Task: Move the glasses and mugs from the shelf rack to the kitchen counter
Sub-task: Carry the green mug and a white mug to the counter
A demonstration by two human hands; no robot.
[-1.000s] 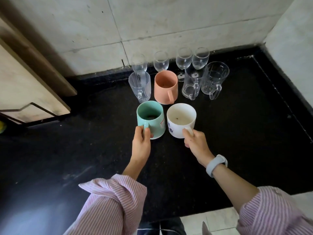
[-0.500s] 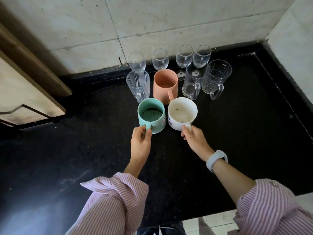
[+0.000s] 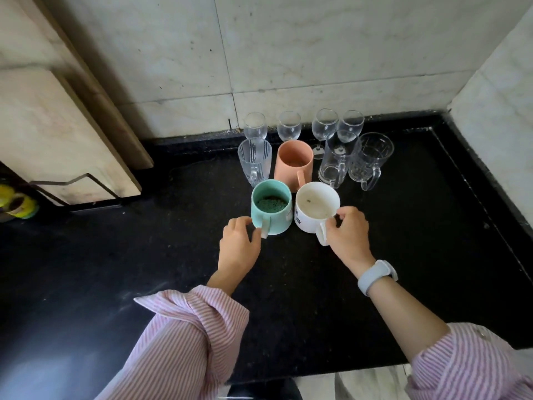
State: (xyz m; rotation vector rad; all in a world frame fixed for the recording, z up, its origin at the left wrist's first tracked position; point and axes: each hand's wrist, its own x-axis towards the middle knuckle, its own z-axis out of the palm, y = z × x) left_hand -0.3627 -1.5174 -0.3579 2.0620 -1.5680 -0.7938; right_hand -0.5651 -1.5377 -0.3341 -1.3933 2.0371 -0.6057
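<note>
I see my left hand (image 3: 238, 243) half curled beside the teal mug (image 3: 271, 210), thumb and fingertips touching its pale handle, the fingers loose rather than wrapped around it. My right hand (image 3: 347, 236) is pinched on the white mug (image 3: 315, 207): thumb at the handle, fingers hooked over the rim's near edge. Both mugs stand upright on the black tabletop (image 3: 403, 255), touching or nearly touching each other side by side. The teal one is matte, slightly tapered, with speckled dark green at its bottom; the white one is glossy, with dark print on its side and a faint stain inside.

Behind them runs a row of four: a clear ribbed glass mug (image 3: 254, 160), a matte salmon mug (image 3: 294, 164), a tall smooth glass mug (image 3: 337, 158) and a faceted glass mug (image 3: 372, 157), handles turned toward me. Four stemmed wine glasses (image 3: 290, 126) line the marble-tiled wall (image 3: 317, 53) at the back.

The tabletop is dark polished stone, lightly dusty. I wear striped pink sleeves (image 3: 184, 336), rolled, and a pale wristband (image 3: 376, 277) on the right wrist. A beige stone slab (image 3: 57, 125) on a wire bracket stands at left.
</note>
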